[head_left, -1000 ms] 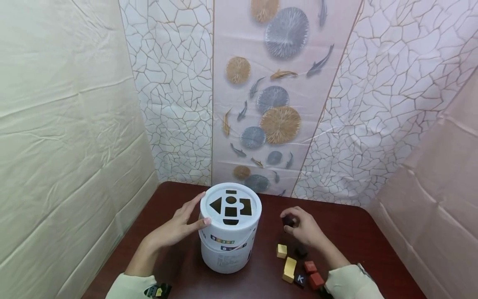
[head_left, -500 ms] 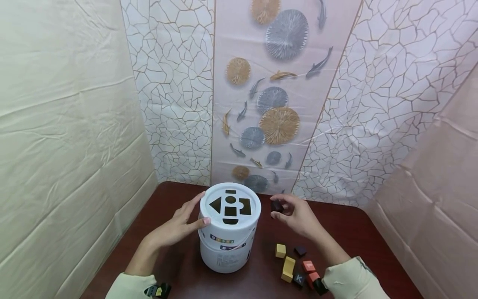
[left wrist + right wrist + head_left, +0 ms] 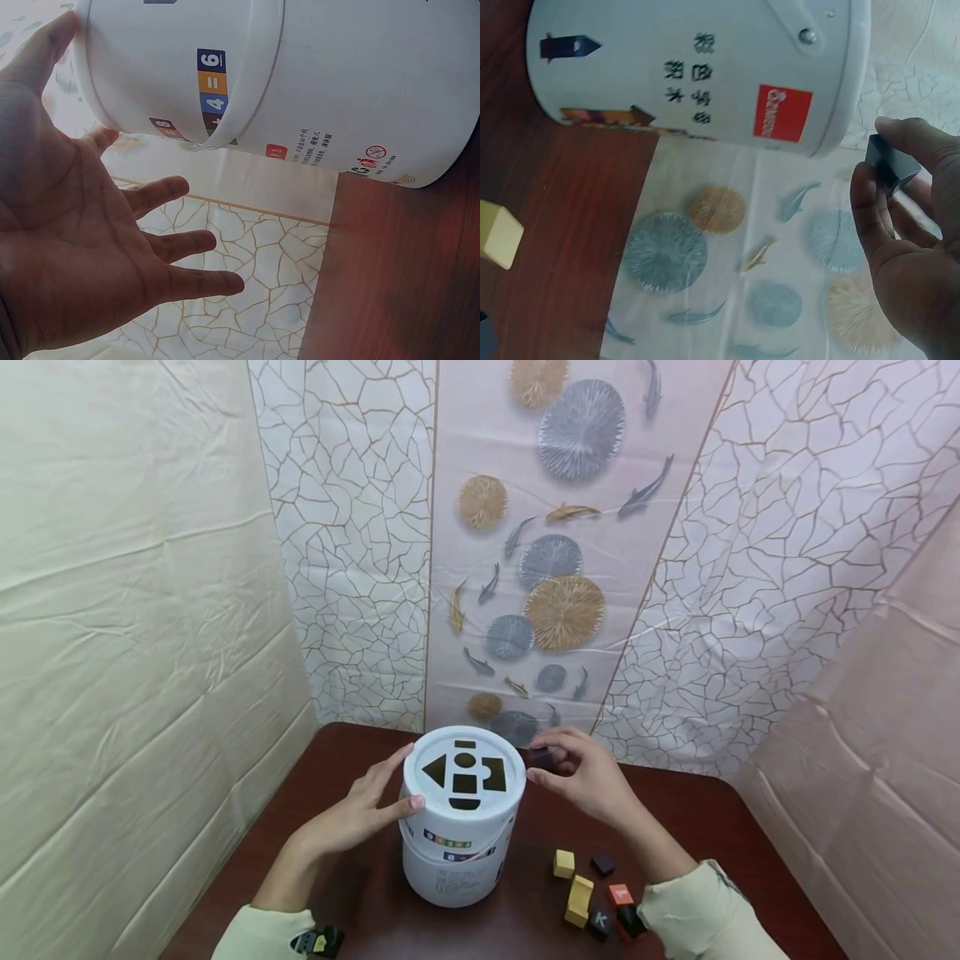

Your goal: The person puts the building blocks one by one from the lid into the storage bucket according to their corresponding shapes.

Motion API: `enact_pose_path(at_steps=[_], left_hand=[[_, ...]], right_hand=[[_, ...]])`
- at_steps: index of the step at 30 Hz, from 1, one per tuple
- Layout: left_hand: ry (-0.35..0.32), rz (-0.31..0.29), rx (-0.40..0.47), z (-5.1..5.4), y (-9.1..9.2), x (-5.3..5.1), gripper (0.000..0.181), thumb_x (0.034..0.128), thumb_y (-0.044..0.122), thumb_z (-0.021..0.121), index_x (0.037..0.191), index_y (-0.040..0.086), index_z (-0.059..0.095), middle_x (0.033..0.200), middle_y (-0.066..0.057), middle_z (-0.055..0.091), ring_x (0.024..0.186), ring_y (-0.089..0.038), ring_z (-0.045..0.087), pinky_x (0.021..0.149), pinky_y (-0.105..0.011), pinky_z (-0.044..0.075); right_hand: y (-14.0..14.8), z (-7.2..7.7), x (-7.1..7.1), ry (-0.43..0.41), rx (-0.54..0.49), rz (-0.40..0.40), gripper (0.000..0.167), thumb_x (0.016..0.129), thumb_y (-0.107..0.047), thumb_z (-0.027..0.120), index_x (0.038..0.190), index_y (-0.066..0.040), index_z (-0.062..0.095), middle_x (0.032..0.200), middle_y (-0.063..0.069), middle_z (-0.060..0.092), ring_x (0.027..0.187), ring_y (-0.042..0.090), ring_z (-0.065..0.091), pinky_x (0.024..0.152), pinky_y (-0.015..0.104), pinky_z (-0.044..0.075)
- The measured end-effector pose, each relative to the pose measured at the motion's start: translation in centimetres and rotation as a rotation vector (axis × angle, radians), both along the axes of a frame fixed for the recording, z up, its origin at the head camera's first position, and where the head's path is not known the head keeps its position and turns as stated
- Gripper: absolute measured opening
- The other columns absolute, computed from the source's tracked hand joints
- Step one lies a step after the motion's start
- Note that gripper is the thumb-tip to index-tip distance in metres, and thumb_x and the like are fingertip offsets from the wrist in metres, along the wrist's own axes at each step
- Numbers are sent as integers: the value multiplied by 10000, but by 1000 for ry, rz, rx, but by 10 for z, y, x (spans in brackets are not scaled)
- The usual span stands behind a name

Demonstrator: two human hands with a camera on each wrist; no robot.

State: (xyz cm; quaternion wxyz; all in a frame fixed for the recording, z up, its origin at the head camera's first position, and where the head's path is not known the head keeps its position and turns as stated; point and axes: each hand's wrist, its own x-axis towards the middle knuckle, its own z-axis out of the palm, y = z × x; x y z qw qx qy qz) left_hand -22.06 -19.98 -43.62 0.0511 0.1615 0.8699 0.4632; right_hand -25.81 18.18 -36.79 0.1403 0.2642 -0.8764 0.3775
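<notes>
Two hands (image 3: pixel 596 781), bucket (image 3: pixel 337 67) printed “4=6”, dark block (image 3: pixel 889 163) pinched; “K” block (image 3: pixel 600 922)

And here a dark red, wood-like surface (image 3: pixel 675 810) is seen, smooth and softly glossy. Behind its far edge, patterned cloth (image 3: pixel 540 518) is hung, faintly sheened and creased; along the left edge, cream cloth (image 3: pixel 127 635) is deeply wrinkled. Now the bucket (image 3: pixel 453 877): smooth white plastic is shown, with a shiny, metal-looking rivet (image 3: pixel 808 36) fixed in its side. Smooth faces are shown by the held dark block (image 3: pixel 892 165), and by yellow blocks (image 3: pixel 578 902) toward the right edge.
</notes>
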Motion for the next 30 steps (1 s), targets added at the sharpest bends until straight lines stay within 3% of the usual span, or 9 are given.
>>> enact_pose_path(at_steps=[4,8,15,20,24,30], left_hand=[[-2,2,1,0,0,0,909,1033,624,689,1741,534,125,1849,-77,144,1695,-483,30,1226,-904,154],[-6,2,1,0,0,1,911,1034,620,691,1742,529,126,1847,-81,148,1693,-482,38,1226,-901,161],[-14,0,3,-2,0,1,926,1030,624,693,1754,498,128,1845,-94,143,1695,-476,37,1230,-896,168],[-20,2,5,-3,-1,0,915,1026,634,692,1736,547,122,1845,-94,138,1690,-468,48,1222,-900,185],[-33,8,3,-2,-1,0,917,1019,655,688,1727,570,112,1843,-91,130,1689,-462,56,1215,-903,201],[-36,8,4,1,-1,0,928,1017,650,698,1734,553,118,1839,-95,131,1687,-459,66,1211,-901,219]], right_hand=[[-8,6,-1,-10,-38,48,340,904,-201,944,1218,-209,815,1362,46,733,974,206,693,837,304,639],[-14,9,-1,-29,-57,84,341,909,-184,936,1227,-148,819,1370,76,730,1005,221,714,862,310,653],[-20,10,0,-69,-25,102,355,973,-158,875,1315,-135,785,1389,84,695,1065,214,708,930,344,651],[-28,16,0,-101,-20,141,411,976,-103,851,1375,-127,757,1385,99,676,1067,206,695,962,327,647],[-36,22,-1,-120,-26,160,470,965,-117,876,1413,-124,733,1316,121,682,1044,198,728,944,315,658],[-48,28,-4,-113,-23,144,461,912,-156,931,1330,-112,741,1096,97,752,998,194,755,917,305,663]])
